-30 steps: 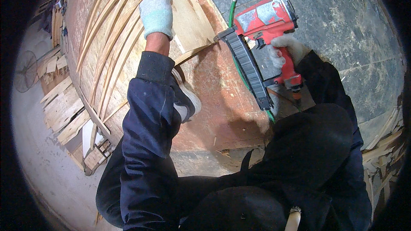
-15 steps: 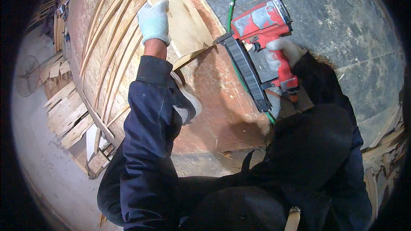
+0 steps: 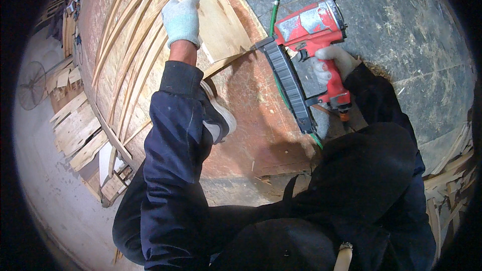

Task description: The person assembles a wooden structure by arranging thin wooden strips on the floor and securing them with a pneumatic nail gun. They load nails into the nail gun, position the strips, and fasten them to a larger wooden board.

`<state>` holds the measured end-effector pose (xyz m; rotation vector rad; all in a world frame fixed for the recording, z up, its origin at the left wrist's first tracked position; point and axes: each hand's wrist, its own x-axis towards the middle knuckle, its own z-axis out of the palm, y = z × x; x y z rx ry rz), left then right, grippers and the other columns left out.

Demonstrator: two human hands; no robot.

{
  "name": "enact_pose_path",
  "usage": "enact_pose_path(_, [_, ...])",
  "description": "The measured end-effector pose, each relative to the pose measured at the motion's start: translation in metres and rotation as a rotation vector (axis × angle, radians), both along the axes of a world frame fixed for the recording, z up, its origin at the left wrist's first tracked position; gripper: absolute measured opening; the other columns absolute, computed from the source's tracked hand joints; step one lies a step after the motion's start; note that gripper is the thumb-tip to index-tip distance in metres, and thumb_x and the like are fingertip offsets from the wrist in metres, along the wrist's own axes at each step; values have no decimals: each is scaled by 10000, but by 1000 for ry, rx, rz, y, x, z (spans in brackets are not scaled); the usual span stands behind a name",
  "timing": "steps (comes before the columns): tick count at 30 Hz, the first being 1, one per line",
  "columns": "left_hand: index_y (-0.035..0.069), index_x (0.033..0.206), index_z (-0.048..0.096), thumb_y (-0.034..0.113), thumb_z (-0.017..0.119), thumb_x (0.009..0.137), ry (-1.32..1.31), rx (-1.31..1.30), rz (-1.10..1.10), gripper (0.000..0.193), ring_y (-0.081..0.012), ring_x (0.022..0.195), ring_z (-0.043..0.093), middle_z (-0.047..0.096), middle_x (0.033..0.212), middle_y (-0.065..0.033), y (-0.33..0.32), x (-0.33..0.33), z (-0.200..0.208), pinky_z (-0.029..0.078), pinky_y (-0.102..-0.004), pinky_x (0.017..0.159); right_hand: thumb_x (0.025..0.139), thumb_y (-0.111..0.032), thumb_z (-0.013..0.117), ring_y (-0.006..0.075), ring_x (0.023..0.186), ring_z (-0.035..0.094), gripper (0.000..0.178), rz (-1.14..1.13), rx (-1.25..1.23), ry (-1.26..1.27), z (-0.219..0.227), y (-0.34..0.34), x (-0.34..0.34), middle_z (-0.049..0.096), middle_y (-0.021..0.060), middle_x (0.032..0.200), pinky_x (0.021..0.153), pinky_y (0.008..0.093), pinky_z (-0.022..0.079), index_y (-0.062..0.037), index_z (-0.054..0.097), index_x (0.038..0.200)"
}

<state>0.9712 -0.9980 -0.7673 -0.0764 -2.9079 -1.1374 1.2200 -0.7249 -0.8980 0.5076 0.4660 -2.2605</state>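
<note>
My right hand, in a pale glove, is wrapped round the handle of a red nail gun with a long black magazine. The gun's nose meets the near right corner of a pale wooden board. My left hand, gloved too, is closed on the board's left edge; its fingertips are partly hidden. Under the board's near end runs a thin wooden strip. Several long, curved strips lie to the left of my left hand.
A green air hose passes behind the gun and down beside the magazine. My shoe rests on the reddish panel below the board. Scrap boards lie at the left beside a round fan; more scraps lie lower right.
Hardly anything differs. The nail gun and my right hand have shifted slightly to the right in the picture; both hands keep their grips.
</note>
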Motion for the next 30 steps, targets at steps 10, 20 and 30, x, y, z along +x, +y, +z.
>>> enact_pose_path(10, [-82, 969, 742, 206, 695, 833, -60, 55, 14, 322, -241, 765, 717, 758, 871, -174, 2, 0, 3, 544, -376, 707, 888, -320, 648, 174, 524, 513, 284, 26, 71, -17, -3, 4, 2, 476, 0, 615, 527, 343, 426, -112, 533, 733])
enact_pose_path(20, [-9, 1049, 711, 438, 537, 960, -62, -423, -138, 488, -462, 1064, 652, 688, 1112, -291, -1, -4, 19, 522, -497, 936, 873, -256, 725, 146, 469, 517, 280, -106, 460, -73, 27, 131, 10, 551, -15, 637, 411, 310, 432, -126, 597, 1086])
enact_pose_path(30, [46, 1216, 696, 386, 553, 1014, -406, -874, -473, 421, -398, 1077, 661, 707, 1139, -222, -207, 111, 246, 522, -450, 936, 898, -210, 710, 195, 499, 567, 210, -118, 765, 111, -72, 221, 53, 580, 29, 698, 443, 361, 481, -147, 542, 1006])
